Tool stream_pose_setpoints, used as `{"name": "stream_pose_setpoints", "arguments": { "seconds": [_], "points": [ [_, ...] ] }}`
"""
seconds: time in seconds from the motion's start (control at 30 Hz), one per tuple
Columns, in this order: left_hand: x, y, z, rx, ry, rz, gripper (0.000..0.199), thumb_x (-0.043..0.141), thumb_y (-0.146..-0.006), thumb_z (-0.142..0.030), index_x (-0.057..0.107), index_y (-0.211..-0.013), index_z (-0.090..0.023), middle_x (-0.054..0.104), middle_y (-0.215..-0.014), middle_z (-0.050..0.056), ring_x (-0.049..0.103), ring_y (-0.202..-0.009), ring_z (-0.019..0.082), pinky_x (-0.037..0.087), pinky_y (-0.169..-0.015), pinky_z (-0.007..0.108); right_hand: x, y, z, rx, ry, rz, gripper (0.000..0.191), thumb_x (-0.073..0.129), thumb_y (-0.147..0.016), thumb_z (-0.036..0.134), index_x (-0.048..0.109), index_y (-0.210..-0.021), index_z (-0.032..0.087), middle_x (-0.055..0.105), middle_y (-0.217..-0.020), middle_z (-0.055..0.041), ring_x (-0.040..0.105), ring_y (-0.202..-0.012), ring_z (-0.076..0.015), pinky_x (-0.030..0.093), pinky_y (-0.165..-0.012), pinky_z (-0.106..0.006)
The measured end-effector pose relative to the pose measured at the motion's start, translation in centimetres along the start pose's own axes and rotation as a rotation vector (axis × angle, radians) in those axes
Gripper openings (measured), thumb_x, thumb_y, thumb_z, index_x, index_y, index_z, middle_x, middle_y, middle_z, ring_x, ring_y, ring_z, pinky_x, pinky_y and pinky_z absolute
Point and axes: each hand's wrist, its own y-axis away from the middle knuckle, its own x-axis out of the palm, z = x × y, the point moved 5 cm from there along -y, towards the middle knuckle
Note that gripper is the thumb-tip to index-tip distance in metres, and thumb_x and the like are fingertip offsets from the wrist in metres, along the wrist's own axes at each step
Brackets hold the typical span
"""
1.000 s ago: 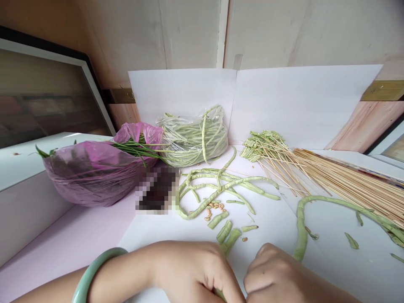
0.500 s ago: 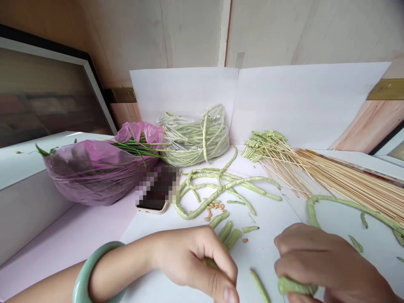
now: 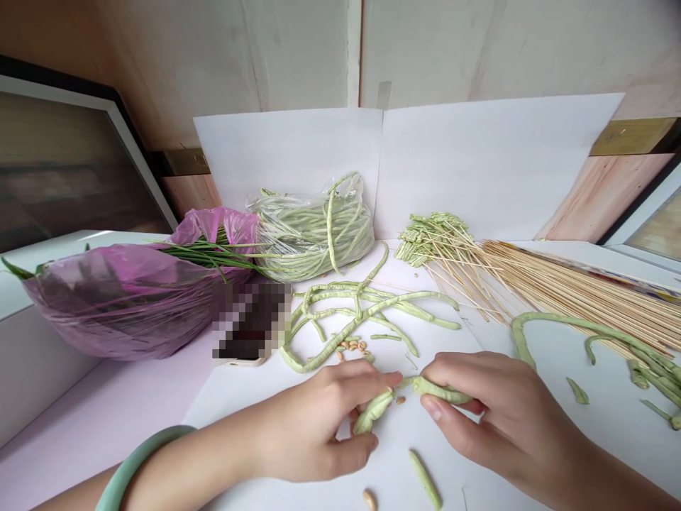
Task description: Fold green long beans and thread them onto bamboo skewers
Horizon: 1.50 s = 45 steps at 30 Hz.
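Note:
My left hand, with a pale green bangle on the wrist, grips a piece of long bean between its thumb and fingers. Close by on the right, my right hand pinches another piece of long bean, its tip almost meeting my left fingertips. A tan bean seed shows between the hands. Below them a short bean piece and a loose seed lie on white paper. Several whole long beans lie tangled behind my hands, with more seeds beside them.
A clear bag of long beans stands at the back, beside a purple bag of green stalks. A phone lies before them. Skewered bean bundles and bamboo skewers are back right; more beans lie at the right edge.
My hands have come together and risen from the lower edge, each with a bean piece. A seed now lies near the bottom. The whole view has shifted slightly.

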Motion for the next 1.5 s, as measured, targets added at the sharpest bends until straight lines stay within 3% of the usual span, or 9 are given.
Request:
{"name": "stream_pose_setpoints", "arguments": {
  "seconds": [0.3,0.53,0.73,0.93,1.07,1.17,1.27,1.37,1.5],
  "points": [
    [0.3,0.1,1.3,-0.076,-0.064,-0.014,0.065,0.075,-0.073,-0.041,0.053,-0.128,-0.013,0.055,-0.082,0.003,0.054,-0.068,0.015,0.046,-0.064,0.024,0.3,-0.2,0.0,0.004,-0.006,0.029,0.033,0.049,-0.086,0.016,0.024,-0.065,0.021,0.024,-0.056,0.0081,0.028,-0.046,-0.0056,0.025,-0.044,-0.017],
    [0.2,0.1,1.4,-0.047,-0.033,-0.014,0.052,0.074,-0.074,-0.040,0.056,-0.117,-0.015,0.057,-0.085,0.003,0.051,-0.065,0.013,0.044,-0.063,0.022,0.3,-0.3,0.0,0.013,-0.026,0.048,0.030,0.049,-0.086,0.015,0.028,-0.065,0.021,0.026,-0.056,0.0082,0.028,-0.047,-0.0058,0.025,-0.044,-0.017],
    [-0.1,-0.1,1.1,0.004,-0.051,-0.022,0.042,0.075,-0.072,-0.018,0.060,-0.112,-0.015,0.062,-0.086,0.004,0.054,-0.070,0.014,0.045,-0.067,0.024,0.5,-0.1,-0.1,0.026,-0.029,0.051,0.030,0.048,-0.086,0.016,0.028,-0.064,0.021,0.025,-0.056,0.0077,0.028,-0.047,-0.0067,0.025,-0.044,-0.018],
    [-0.5,-0.2,0.7,0.139,0.005,-0.002,0.038,0.070,-0.080,-0.027,0.061,-0.115,-0.017,0.068,-0.083,0.005,0.059,-0.079,0.018,0.045,-0.081,0.029,0.6,0.1,-0.3,0.049,-0.053,0.066,0.032,0.049,-0.088,0.020,0.028,-0.064,0.021,0.025,-0.056,0.0076,0.028,-0.047,-0.0070,0.025,-0.044,-0.019],
    [-0.7,-0.3,1.2,0.117,0.009,-0.058,0.050,0.077,-0.072,-0.035,0.059,-0.116,-0.017,0.067,-0.089,0.006,0.058,-0.082,0.018,0.045,-0.082,0.031,0.4,-0.1,-0.1,0.085,-0.108,0.063,0.026,0.051,-0.087,0.018,0.039,-0.064,0.021,0.035,-0.055,0.0074,0.035,-0.048,-0.0073,0.029,-0.044,-0.018],
    [-0.9,-0.2,1.4,0.087,0.013,-0.125,0.062,0.080,-0.067,-0.042,0.055,-0.118,-0.016,0.063,-0.092,0.005,0.056,-0.082,0.018,0.045,-0.079,0.029,0.6,-0.3,0.0,0.130,-0.178,0.108,0.012,0.050,-0.086,0.016,0.056,-0.079,0.023,0.051,-0.063,0.0047,0.048,-0.054,-0.0097,0.038,-0.048,-0.019],
    [-1.2,0.0,1.7,0.003,0.050,-0.182,0.060,0.079,-0.066,-0.047,0.054,-0.111,-0.016,0.059,-0.089,0.003,0.054,-0.078,0.016,0.043,-0.071,0.026,0.8,-0.1,0.0,0.147,-0.238,0.145,0.028,0.041,-0.087,0.011,0.062,-0.100,0.025,0.059,-0.076,-0.0001,0.055,-0.059,-0.0128,0.046,-0.053,-0.022],
    [-1.5,0.3,2.0,-0.091,0.096,-0.247,0.057,0.078,-0.066,-0.048,0.051,-0.106,-0.017,0.056,-0.085,0.001,0.050,-0.074,0.014,0.041,-0.066,0.024,1.6,0.0,0.0,0.177,-0.240,0.237,0.036,0.036,-0.090,0.011,0.059,-0.115,0.025,0.060,-0.093,-0.0043,0.059,-0.065,-0.0136,0.051,-0.057,-0.023],
    [-1.4,0.5,1.9,-0.106,0.088,-0.262,0.053,0.076,-0.068,-0.050,0.050,-0.100,-0.017,0.054,-0.084,0.000,0.048,-0.072,0.013,0.040,-0.065,0.024,3.1,0.3,0.0,0.204,-0.234,0.305,0.038,0.038,-0.091,0.012,0.047,-0.126,0.027,0.056,-0.111,-0.0053,0.062,-0.090,-0.0146,0.052,-0.078,-0.025]
  ]
}}
